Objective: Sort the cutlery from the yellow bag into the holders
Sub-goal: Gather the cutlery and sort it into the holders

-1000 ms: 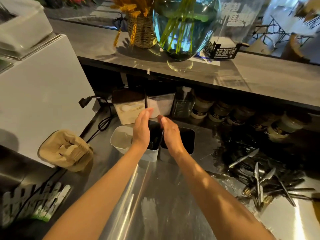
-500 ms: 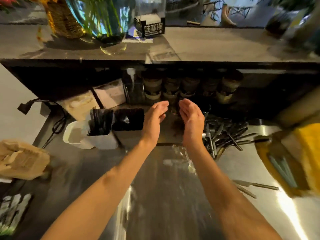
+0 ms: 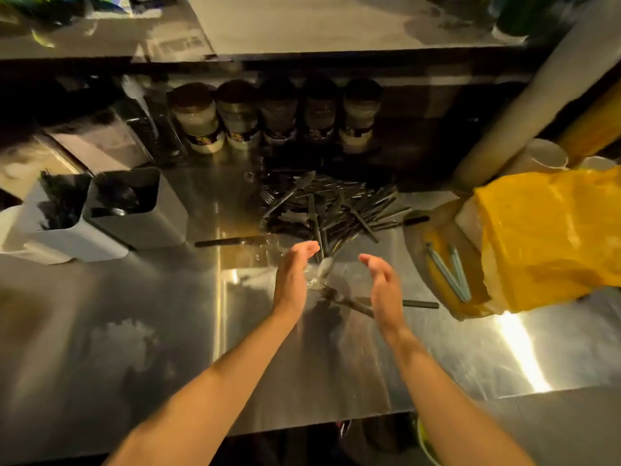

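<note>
Both hands have swung over from the holders to the cutlery pile. The left hand and right hand hover palms-in, fingers straight, holding nothing. So 1 batch looks dropped off, next scoop coming. The yellow bag lies to the right.

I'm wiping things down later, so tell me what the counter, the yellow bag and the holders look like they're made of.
Counter: likely stainless steel, brushed; it shows streaky glare and blurred reflections.
Yellow bag: probably thin plastic film, glossy; it crumples into soft folds.
Holders: smooth grey walls with a dull sheen, either metal or plastic; I cannot tell which.
</note>
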`<state>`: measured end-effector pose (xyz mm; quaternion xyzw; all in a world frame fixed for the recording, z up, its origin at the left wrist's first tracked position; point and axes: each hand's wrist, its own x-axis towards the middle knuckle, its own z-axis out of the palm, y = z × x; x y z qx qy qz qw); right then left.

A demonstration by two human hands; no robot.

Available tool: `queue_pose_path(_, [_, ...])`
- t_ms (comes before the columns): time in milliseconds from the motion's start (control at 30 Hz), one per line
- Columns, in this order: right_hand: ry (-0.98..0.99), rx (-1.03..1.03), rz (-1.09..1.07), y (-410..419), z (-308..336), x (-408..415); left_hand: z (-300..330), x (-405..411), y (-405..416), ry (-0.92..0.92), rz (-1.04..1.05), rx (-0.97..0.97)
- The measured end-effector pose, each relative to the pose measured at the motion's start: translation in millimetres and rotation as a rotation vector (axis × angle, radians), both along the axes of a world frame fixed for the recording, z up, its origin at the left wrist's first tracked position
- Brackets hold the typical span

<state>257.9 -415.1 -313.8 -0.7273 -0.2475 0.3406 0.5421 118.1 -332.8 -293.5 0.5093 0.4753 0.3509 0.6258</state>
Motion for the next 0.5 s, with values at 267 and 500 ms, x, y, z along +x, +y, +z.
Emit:
queue_pose_path(267, [-0.691,-0.203,0.317,-56.8,-59.5,52.2,-58.1,27.2,-40.7,0.02,-0.036,0.095])
queue_pose_path(500, [-0.822,-0.296,0.422,-55.7,-83.0,72.3,-69.0,42.0,-35.6,-0.046,0.056,0.018])
